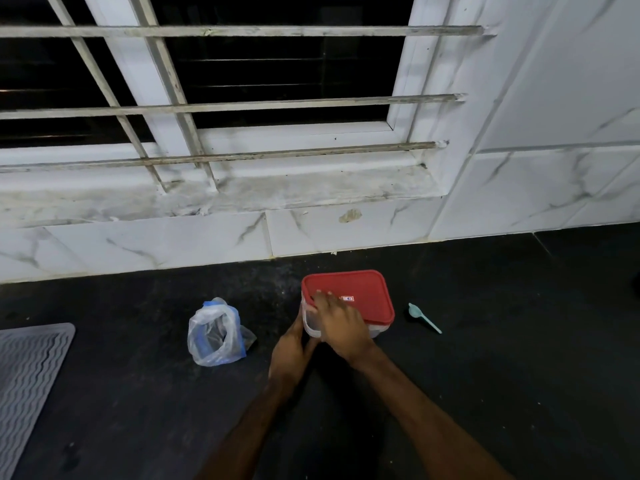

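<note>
Where the box sits: on the dark bench (519, 358), toward its back edge, near the tiled wall and below the window; the box (376, 330) is see-through plastic and stands upright.
Lid: the red lid (367, 292), a rounded rectangle, lies flat on top of the box and covers it; a small white sticker (347, 298) shows left of the lid's middle.
Left hand: the left hand (291, 351) is grasping the box at its near left corner, the fingers running up the left wall and the thumb on the near side; the right hand hides part of those fingers.
Right hand: the right hand (341, 323) arches over the lid's near left corner, its fingertips resting on the red top close to the left edge. The thumb is hidden, so I cannot tell whether this hand grips the lid's rim or only presses on it.
Bag: a clear plastic bag (214, 336) with blue edging stands open on the bench to the left of the box, near but apart from it, with something dark inside.
Spoon: a small pale green spoon (424, 317) lies on the bench just right of the box, not touching it, its bowl pointing toward the wall.
Mat: a grey ribbed mat (27, 375) lies at the bench's left edge, well apart from the box.
Wall: white marbled tiles (554, 174) rise behind the bench, with a brownish smear above the box.
Window: dark panes (284, 71) in a white frame, crossed by worn bars (242, 105), over a stained sill (311, 188).
</note>
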A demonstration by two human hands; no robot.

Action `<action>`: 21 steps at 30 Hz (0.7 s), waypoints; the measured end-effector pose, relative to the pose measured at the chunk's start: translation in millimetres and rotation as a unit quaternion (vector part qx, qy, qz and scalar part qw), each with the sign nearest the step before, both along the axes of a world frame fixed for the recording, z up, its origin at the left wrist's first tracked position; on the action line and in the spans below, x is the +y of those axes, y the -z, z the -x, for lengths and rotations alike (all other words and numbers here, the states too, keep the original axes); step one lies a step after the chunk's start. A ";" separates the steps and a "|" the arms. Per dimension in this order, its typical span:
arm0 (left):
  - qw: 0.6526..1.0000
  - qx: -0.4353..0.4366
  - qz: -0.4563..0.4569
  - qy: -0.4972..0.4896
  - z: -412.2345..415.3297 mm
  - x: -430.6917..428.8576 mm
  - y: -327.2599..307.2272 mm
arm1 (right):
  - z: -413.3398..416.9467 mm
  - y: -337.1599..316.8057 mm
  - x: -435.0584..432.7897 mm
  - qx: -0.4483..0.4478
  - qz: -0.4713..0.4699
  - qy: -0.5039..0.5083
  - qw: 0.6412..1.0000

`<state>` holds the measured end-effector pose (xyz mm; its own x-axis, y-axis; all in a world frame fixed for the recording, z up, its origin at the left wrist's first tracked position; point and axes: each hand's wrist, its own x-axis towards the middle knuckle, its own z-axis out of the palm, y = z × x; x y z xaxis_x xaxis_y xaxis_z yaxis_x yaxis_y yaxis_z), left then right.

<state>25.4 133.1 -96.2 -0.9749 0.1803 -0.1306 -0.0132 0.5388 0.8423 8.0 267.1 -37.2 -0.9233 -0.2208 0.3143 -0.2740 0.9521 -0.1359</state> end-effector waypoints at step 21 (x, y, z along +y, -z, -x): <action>0.996 -0.006 0.085 0.026 -6.0 -24.3 -32.3 | 13.5 -79.2 174.1 0.207 0.656 0.362 0.629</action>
<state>31.5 108.8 -63.9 -0.9631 0.2050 -0.1743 0.0096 0.6736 0.7391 -5.5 441.2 42.0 -0.4122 0.9105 0.0342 -0.1027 -0.0091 -0.9947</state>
